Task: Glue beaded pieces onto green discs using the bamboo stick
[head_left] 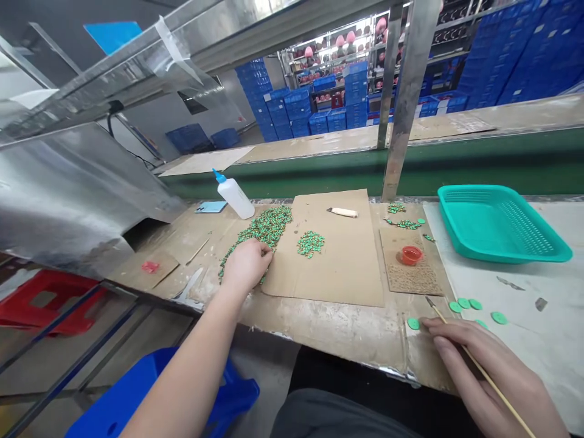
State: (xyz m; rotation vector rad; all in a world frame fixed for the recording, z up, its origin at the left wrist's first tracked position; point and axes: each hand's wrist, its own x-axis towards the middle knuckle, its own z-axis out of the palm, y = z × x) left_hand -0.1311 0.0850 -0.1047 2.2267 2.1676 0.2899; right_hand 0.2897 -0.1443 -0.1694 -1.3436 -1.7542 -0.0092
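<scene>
My left hand (pixel 247 263) is at the near edge of a long heap of small green and orange pieces (pixel 269 224), its fingers pinched; what lies between the fingertips is too small to make out. A smaller pile of the pieces (pixel 311 243) rests on a cardboard sheet (pixel 340 277). My right hand (pixel 483 359) holds a thin brush (pixel 488 378), its tip pointing up and left. Beside those fingers lies a green disc (pixel 413 323), with several more discs (pixel 499 317) to the right. A small red cup (pixel 410 255) sits on a brown board (pixel 413 281).
A white bottle with a blue nozzle (pixel 236 198) stands behind the heap. A light-handled knife (pixel 343 212) lies on the cardboard. At right is a teal tray (pixel 502 222). A metal post (pixel 404 109) rises at the table's back. A blue stool (pixel 132 389) is below.
</scene>
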